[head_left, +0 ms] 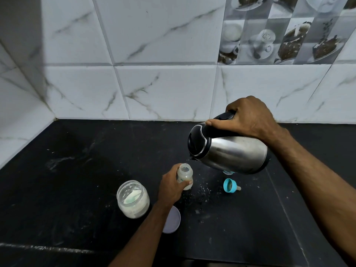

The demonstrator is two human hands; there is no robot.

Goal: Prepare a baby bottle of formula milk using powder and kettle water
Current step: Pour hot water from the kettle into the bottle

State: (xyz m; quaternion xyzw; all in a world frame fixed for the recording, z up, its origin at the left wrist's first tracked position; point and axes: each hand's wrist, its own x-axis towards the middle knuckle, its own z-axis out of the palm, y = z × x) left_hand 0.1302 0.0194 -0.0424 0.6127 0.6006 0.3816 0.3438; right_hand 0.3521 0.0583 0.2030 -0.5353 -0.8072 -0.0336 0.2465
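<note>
Bench: black stone bench [86, 170], white marbled tiles behind.
Right grip [248, 118]: wrapped around tilted steel kettle [231, 151] handle.
Left grip [171, 187]: clasping small clear baby bottle [185, 175] under spout.
Left of it: open glass powder jar [133, 199].

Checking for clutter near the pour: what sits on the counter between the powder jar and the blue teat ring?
In the head view, the left hand gripping the baby bottle sits between powder jar and teat ring.

The light I work in is dim and cool, bluish on the tiled wall [163, 87]. My kettle [237, 153] shows soft glare along its steel. The black counter [77, 180] swallows shadows. Straight tile lines bow near the edges.
</note>
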